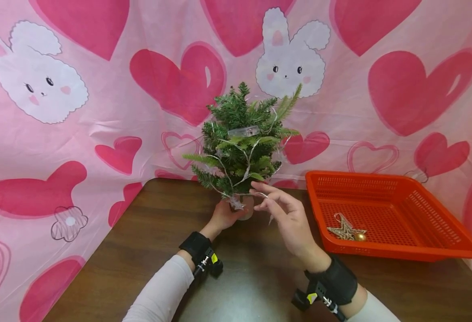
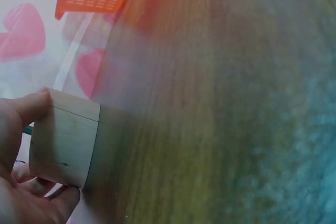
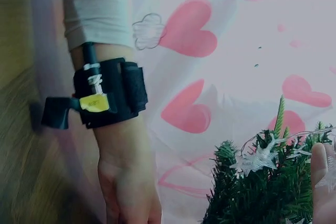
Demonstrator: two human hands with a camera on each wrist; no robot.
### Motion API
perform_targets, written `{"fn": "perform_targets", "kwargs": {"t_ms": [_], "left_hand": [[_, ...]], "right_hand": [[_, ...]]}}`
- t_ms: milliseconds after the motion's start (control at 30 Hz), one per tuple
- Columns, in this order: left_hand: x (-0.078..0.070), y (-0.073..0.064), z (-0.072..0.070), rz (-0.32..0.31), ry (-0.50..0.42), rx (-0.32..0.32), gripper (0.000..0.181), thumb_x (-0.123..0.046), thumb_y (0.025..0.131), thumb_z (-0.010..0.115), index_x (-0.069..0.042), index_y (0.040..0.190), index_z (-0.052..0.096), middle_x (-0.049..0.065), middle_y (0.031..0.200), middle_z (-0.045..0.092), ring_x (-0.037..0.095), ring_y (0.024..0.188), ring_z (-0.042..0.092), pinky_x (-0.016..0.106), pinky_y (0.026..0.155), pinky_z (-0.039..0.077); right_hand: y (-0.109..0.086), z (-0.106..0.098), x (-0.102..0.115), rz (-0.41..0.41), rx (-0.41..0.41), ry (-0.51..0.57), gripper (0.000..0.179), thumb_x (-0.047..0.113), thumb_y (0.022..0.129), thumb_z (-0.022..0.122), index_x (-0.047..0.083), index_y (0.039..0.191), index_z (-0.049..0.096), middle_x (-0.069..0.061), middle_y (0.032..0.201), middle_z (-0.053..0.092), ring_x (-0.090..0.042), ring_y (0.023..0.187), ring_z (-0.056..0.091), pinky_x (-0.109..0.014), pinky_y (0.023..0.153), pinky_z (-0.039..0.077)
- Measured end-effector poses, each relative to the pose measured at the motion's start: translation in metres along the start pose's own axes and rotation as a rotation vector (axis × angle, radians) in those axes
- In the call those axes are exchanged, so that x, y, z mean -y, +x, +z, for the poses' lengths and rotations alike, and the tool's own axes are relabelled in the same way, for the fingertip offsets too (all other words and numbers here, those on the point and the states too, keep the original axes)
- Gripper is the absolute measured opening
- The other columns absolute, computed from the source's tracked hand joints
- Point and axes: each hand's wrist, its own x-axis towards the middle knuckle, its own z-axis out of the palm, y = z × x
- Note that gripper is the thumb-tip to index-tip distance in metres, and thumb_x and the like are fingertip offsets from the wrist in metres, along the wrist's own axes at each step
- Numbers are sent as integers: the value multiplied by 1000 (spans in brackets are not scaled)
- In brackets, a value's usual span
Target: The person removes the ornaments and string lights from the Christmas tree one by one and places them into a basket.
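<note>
A small artificial Christmas tree [image 1: 240, 147] stands on the table with a clear wire of star-shaped string lights [image 1: 247, 172] wound round its branches. A transparent case [image 1: 244, 131] rests among the upper branches. Low down, my left hand [image 1: 223, 216] grips the round wooden base [image 2: 65, 140], thumb on one side and fingers on the other in the left wrist view. My right hand [image 1: 290, 217] pinches a loose stretch of the wire beside the lower right branches. One clear star light [image 3: 257, 161] shows on the tree in the right wrist view.
To the right sits an orange plastic basket [image 1: 380, 250] holding a gold glitter star [image 1: 343, 229] and a small gold ball [image 1: 360, 237]. A pink cloth [image 1: 171, 27] with hearts and rabbits hangs behind the brown wooden table [image 1: 147, 223].
</note>
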Motion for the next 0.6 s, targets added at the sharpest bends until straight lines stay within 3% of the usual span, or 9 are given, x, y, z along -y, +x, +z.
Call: {"fn": "perform_targets", "kwargs": {"t_ms": [233,400,533,600], "left_hand": [[5,1,-5,39,-16,20,55,-11,83,78,-4,133,56,17,126,66,34,117,62,51,99,49],[8,3,-10,-30,-79,68,42,-8,89,69,-4,130,58,17,125,66,32,114,62,46,95,50],[9,6,-12,-81,-150,99,30,-13,96,61,-3,124,61,16,122,64,26,108,59,39,92,48],[10,6,-13,-86,-142,101,27,-14,96,60,-4,122,62,14,120,63,24,107,56,37,92,46]], "right_hand": [[4,4,1,7,93,203,20,12,107,37,14,97,54,1,132,66,-18,129,58,-35,109,43],[5,7,0,51,89,240,21,14,108,33,14,97,51,1,124,70,-18,123,62,-36,110,41],[7,11,1,90,59,270,19,18,109,33,13,98,48,1,113,73,-17,113,66,-35,106,46],[8,14,0,106,42,286,18,19,109,34,13,99,48,1,106,72,-16,106,68,-33,102,49]]}}
